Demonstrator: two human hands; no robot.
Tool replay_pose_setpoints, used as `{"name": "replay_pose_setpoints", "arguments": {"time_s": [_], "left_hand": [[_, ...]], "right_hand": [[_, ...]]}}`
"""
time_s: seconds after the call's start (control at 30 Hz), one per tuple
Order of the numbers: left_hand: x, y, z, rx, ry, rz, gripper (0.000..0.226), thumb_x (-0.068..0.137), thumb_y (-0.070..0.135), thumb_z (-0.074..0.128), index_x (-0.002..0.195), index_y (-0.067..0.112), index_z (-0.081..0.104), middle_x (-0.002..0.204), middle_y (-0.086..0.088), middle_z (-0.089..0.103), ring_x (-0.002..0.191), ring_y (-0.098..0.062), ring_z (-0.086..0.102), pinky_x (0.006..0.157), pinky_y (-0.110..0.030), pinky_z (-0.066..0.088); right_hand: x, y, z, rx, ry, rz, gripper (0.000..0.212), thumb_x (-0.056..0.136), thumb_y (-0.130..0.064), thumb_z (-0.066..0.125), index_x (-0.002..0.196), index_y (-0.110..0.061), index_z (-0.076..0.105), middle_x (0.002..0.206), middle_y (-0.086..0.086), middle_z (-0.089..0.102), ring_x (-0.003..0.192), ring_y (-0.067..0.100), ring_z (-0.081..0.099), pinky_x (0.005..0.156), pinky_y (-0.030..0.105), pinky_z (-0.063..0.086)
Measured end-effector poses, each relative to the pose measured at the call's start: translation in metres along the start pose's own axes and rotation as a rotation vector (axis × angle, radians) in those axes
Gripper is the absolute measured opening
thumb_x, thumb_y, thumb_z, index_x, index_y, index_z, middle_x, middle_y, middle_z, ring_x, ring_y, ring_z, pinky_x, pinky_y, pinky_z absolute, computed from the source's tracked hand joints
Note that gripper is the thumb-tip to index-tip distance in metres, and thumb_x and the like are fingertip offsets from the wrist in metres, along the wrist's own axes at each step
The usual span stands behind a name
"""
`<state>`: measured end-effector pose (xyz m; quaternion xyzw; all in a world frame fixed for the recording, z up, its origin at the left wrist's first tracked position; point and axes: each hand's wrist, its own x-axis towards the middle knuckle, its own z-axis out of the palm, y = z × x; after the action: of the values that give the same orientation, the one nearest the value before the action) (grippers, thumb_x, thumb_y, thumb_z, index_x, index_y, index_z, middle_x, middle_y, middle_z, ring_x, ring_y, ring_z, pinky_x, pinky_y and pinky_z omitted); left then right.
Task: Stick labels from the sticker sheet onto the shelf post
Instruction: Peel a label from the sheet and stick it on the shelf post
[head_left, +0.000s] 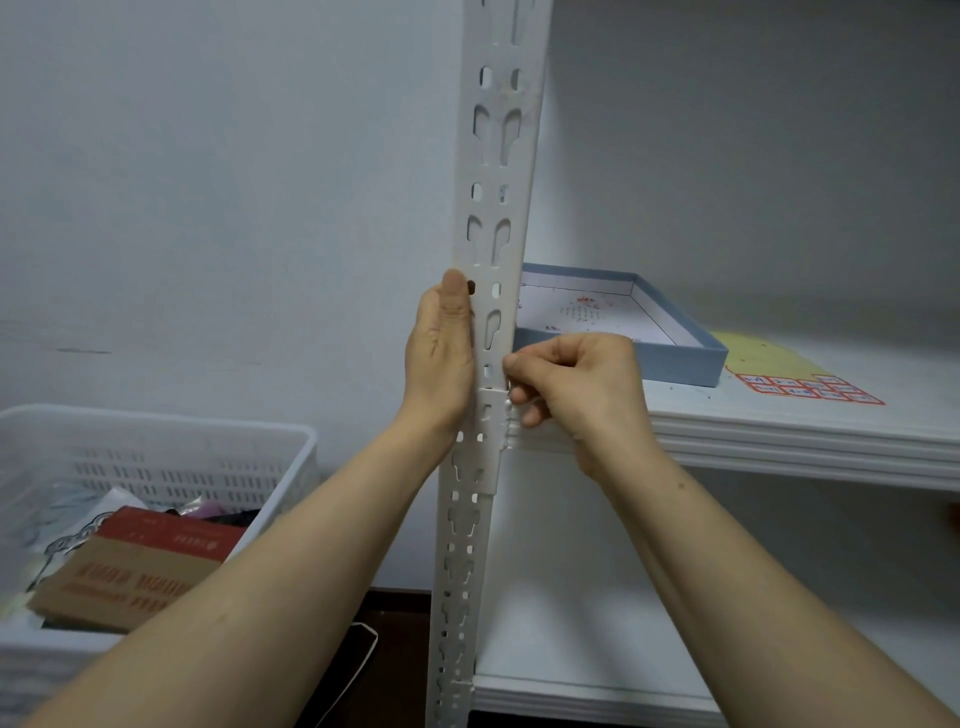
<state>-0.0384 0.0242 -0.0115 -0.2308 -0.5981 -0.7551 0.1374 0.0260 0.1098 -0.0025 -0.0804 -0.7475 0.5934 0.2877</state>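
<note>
Left hand (441, 358): flat and open-fingered against the left face of the shelf post (491, 270). Right hand (574, 384): fingertips pinched together at the post's right edge. Sticker sheet (789, 371): on the shelf (810, 441), near its front edge.

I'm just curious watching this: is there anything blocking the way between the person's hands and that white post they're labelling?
Nothing visible does. The left hand lies flat against the left side of the shelf post, and the right hand pinches at its right edge, just above the shelf. The sticker sheet lies apart on the shelf, beside the blue box.
</note>
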Motion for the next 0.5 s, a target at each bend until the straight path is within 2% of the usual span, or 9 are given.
{"name": "replay_pose_setpoints", "arguments": {"time_s": [0.13,0.3,0.43,0.5], "left_hand": [[0.000,0.001,0.000,-0.003,-0.002,-0.004,0.035,0.098,0.048,0.029,0.087,0.023,0.051,0.076,0.011,0.054,0.071,-0.003,0.052,0.066,-0.012,0.044],[0.000,0.000,0.000,-0.012,-0.007,-0.019,0.034,0.098,0.049,0.029,0.090,0.025,0.052,0.082,0.011,0.057,0.079,-0.005,0.055,0.077,-0.020,0.045],[0.001,-0.001,-0.002,-0.007,-0.012,0.000,0.033,0.098,0.048,0.030,0.090,0.024,0.052,0.080,0.014,0.055,0.074,0.001,0.054,0.070,-0.011,0.044],[0.001,-0.001,-0.002,-0.021,-0.015,0.004,0.033,0.098,0.046,0.030,0.093,0.022,0.052,0.079,0.014,0.055,0.073,0.002,0.053,0.071,-0.010,0.044]], "right_hand": [[-0.001,-0.001,0.001,0.145,0.005,0.074,0.021,0.080,0.001,0.067,0.060,-0.005,0.064,0.042,0.000,0.060,0.038,0.010,0.057,0.051,0.023,0.057],[0.004,-0.002,0.003,0.166,0.017,0.159,0.024,0.078,0.011,0.060,0.059,-0.002,0.063,0.042,0.002,0.061,0.040,0.011,0.060,0.058,0.025,0.058],[0.003,-0.004,-0.004,0.308,-0.040,0.205,0.016,0.076,0.013,0.064,0.064,0.003,0.065,0.055,0.010,0.066,0.049,0.015,0.065,0.061,0.024,0.059],[0.003,-0.006,-0.008,0.365,-0.078,0.217,0.010,0.074,0.012,0.067,0.067,0.006,0.065,0.057,0.012,0.067,0.054,0.017,0.066,0.066,0.025,0.059]]}}
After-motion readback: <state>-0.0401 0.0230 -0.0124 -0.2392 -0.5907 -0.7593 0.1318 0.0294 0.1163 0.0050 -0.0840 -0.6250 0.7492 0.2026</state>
